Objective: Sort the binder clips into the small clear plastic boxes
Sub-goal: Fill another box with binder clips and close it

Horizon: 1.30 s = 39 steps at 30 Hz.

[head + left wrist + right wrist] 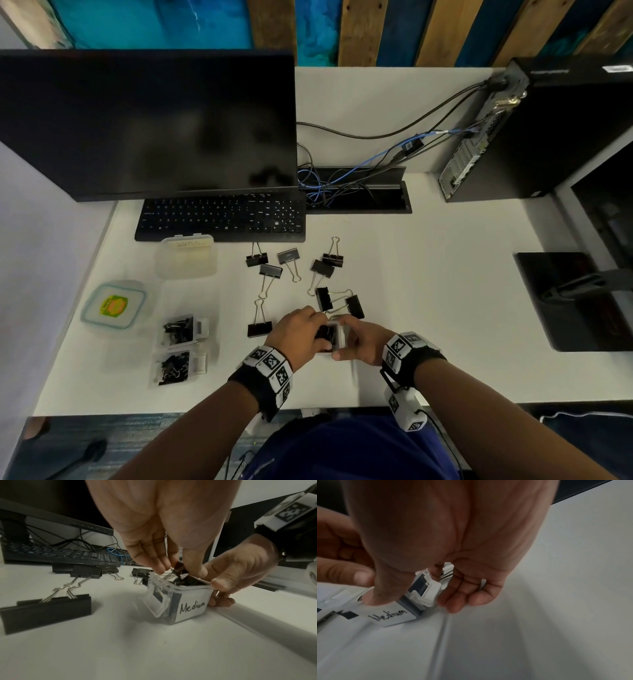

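Observation:
A small clear box (pixel 188 605) labelled "Medium" stands on the white desk (pixel 445 291), its mouth open and black clips inside. My right hand (pixel 359 339) grips that box (pixel 412 601) by its rim and side. My left hand (pixel 301 332) pinches a medium black binder clip (pixel 179 568) just above the box mouth, thumb and fingers curled on it. Several large black binder clips (pixel 270 270) lie loose on the desk beyond my hands; one (pixel 46 609) lies at the left in the left wrist view.
Two small clear boxes (pixel 181 330) (pixel 176 366) holding black clips sit at the left, beside a lidded tub (pixel 114 306) and another clear container (pixel 186 257). A keyboard (pixel 219 216), monitor (pixel 147 123), cables (pixel 342 178) and a computer tower (pixel 548 130) line the back.

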Each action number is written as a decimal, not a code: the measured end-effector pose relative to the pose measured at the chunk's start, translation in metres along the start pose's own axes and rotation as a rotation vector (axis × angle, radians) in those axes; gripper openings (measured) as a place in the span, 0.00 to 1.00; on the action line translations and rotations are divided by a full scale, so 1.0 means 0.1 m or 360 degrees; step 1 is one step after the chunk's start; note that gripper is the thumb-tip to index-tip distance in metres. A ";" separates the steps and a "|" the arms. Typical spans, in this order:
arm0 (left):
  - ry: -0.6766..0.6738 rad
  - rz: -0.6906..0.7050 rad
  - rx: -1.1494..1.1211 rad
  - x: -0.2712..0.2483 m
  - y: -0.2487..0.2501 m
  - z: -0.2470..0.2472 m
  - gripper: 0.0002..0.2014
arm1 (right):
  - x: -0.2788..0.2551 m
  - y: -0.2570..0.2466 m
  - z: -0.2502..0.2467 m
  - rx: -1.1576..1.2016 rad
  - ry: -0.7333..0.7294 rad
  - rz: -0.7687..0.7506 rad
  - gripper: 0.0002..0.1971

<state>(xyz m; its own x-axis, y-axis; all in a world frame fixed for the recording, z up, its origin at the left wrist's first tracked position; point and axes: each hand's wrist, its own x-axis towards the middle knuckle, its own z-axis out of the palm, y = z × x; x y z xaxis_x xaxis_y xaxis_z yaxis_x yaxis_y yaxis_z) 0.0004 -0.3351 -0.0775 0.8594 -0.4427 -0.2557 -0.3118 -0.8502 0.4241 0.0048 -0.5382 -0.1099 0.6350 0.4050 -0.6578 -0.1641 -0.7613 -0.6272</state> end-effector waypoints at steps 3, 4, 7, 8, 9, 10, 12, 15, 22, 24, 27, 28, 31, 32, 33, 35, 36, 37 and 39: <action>-0.0083 -0.0050 -0.0089 0.01 0.01 -0.01 0.28 | -0.01 -0.01 -0.01 -0.0003 -0.0004 -0.0015 0.41; -0.0107 -0.0065 -0.0162 0.02 0.01 -0.01 0.29 | -0.01 -0.01 -0.02 0.0004 -0.0005 -0.0018 0.41; -0.0148 -0.0043 -0.0258 0.02 0.00 -0.01 0.24 | -0.01 -0.02 -0.02 0.0004 -0.0007 -0.0012 0.40; -0.0162 -0.0026 -0.0243 0.02 -0.01 -0.01 0.22 | -0.01 -0.02 -0.02 -0.0009 -0.0009 -0.0007 0.40; -0.0174 -0.0014 -0.0215 0.03 0.00 -0.02 0.21 | 0.00 -0.03 -0.02 -0.0019 -0.0011 -0.0009 0.40; -0.0177 -0.0016 -0.0191 0.03 0.01 -0.02 0.21 | 0.00 -0.03 -0.02 -0.0018 -0.0013 -0.0007 0.41; -0.0162 -0.0056 -0.0180 0.07 0.04 -0.03 0.20 | 0.00 -0.02 -0.03 0.0000 -0.0011 0.0001 0.41; -0.0146 -0.0097 -0.0164 0.10 0.08 -0.02 0.20 | 0.01 -0.01 -0.02 -0.0013 -0.0011 0.0005 0.41; -0.0076 -0.0001 -0.0342 0.07 -0.01 -0.13 0.18 | 0.00 -0.02 -0.02 -0.0003 -0.0013 0.0023 0.40; 0.0000 -0.0033 -0.0587 0.06 -0.02 -0.16 0.17 | 0.01 -0.03 -0.03 -0.0006 -0.0018 0.0017 0.40; 0.0029 -0.0036 -0.0770 0.02 -0.06 -0.13 0.19 | 0.01 -0.02 -0.04 0.0018 -0.0012 0.0012 0.40; 0.0032 0.0006 -0.0689 0.01 -0.09 -0.10 0.20 | 0.01 -0.01 -0.04 0.0025 -0.0010 0.0004 0.39; 0.0051 0.0164 -0.0263 -0.04 -0.20 -0.01 0.19 | 0.00 0.00 -0.03 0.0040 0.0005 -0.0016 0.38; 0.0069 0.0190 -0.0196 -0.05 -0.23 0.02 0.19 | 0.00 0.00 -0.03 0.0032 0.0007 -0.0018 0.38; 0.0082 0.0194 -0.0151 -0.06 -0.24 0.04 0.19 | 0.01 -0.01 -0.03 0.0020 0.0006 -0.0020 0.38; 0.0097 0.0185 -0.0089 -0.08 -0.24 0.06 0.19 | 0.01 -0.01 -0.03 0.0015 0.0008 -0.0023 0.37; 0.0111 0.0195 -0.0068 -0.08 -0.23 0.08 0.19 | 0.01 -0.01 -0.03 0.0018 0.0012 -0.0028 0.37; 0.0118 0.0203 -0.0038 -0.07 -0.22 0.09 0.19 | 0.01 0.00 -0.03 0.0020 0.0015 -0.0033 0.36; 0.0066 0.0176 0.0053 -0.04 -0.18 0.09 0.19 | 0.00 0.00 -0.03 0.0020 0.0016 -0.0031 0.37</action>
<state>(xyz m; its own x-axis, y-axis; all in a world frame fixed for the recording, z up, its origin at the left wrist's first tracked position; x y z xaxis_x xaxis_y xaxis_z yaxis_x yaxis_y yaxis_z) -0.0013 -0.3207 -0.0923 0.8346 -0.5230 -0.1728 -0.4186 -0.8061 0.4183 0.0073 -0.5394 -0.1088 0.6457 0.4145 -0.6413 -0.1611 -0.7470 -0.6450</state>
